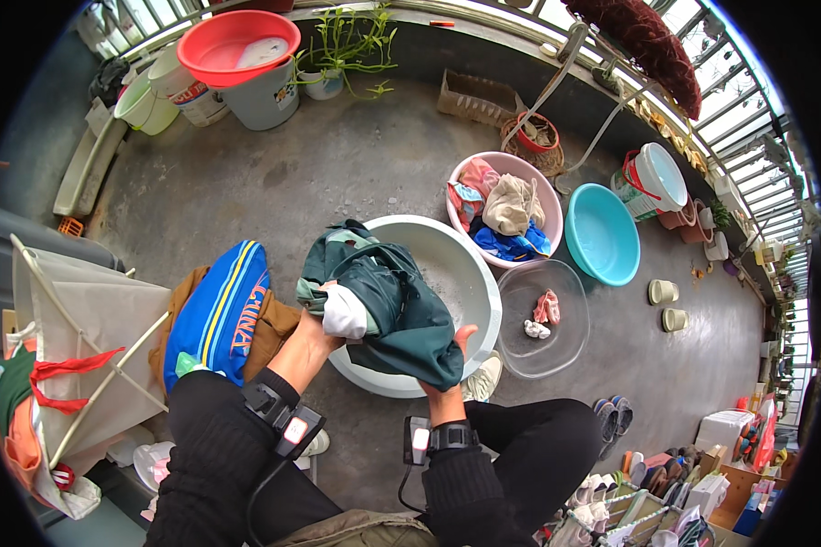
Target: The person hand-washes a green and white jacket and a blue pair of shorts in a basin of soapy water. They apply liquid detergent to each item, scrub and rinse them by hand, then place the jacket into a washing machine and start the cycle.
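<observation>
A bundled dark green garment (400,311) is held up over the near left part of a pale grey-white plastic basin (482,287), which has some suds or wet specks inside. My left hand (318,331) grips the bundle's left end, where a white patch of cloth (344,312) shows; its fingers are partly hidden by fabric. My right hand (448,383) supports the lower right end, thumb raised beside the cloth. A blue jacket with yellow and white stripes (222,308) lies on brown cloth (274,325) left of the basin.
A pink basin (556,229) of clothes, a turquoise basin (602,234) and a clear tub (581,328) with small pink and white items stand to the right. A fabric hamper (102,294) stands left. Buckets (260,102) line the back wall; a shoe rack (622,509) is at lower right.
</observation>
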The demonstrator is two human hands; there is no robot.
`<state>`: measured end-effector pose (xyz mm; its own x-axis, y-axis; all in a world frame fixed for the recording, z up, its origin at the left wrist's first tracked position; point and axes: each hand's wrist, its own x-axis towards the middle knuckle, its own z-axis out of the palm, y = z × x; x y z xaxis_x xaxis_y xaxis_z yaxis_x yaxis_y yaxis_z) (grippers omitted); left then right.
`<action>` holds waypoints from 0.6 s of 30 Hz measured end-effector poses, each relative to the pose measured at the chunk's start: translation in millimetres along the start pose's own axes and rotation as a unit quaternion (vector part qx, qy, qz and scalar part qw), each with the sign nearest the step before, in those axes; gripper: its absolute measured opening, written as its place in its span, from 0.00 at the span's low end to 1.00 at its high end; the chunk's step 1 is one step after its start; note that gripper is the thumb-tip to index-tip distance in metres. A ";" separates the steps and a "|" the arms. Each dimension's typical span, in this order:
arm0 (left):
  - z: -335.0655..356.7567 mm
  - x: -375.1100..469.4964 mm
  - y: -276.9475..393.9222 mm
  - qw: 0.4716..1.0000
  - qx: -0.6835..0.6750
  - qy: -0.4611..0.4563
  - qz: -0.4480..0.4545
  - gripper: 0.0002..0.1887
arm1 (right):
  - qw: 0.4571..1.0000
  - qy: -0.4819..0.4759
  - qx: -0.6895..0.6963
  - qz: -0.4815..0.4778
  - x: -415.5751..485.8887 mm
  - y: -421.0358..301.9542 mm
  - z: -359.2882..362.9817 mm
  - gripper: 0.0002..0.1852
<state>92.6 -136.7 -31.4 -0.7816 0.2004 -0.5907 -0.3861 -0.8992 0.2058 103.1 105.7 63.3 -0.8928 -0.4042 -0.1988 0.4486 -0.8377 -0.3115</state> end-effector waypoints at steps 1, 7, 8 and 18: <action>10.5 -2.2 -8.5 0.998 -0.058 0.015 -0.017 0.14 | 0.999 -0.001 0.047 -0.009 -4.3 9.4 4.9 0.49; 91.4 -44.2 -55.5 0.921 0.259 0.032 0.291 0.32 | 0.996 0.066 0.018 0.051 20.1 10.9 26.5 0.43; 99.8 -49.7 -61.0 0.887 0.348 0.079 0.292 0.31 | 0.996 0.051 0.022 0.068 22.6 4.7 29.0 0.42; 168.4 -99.3 -52.2 0.513 0.689 -0.036 0.511 0.25 | 0.943 0.102 -0.248 0.196 31.0 -34.9 8.3 0.17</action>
<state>107.8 -44.2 147.9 -0.9180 -0.0429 0.3942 0.3016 0.5697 0.7645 59.4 119.3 75.8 -0.6512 -0.5250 -0.5480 0.7511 -0.3429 -0.5641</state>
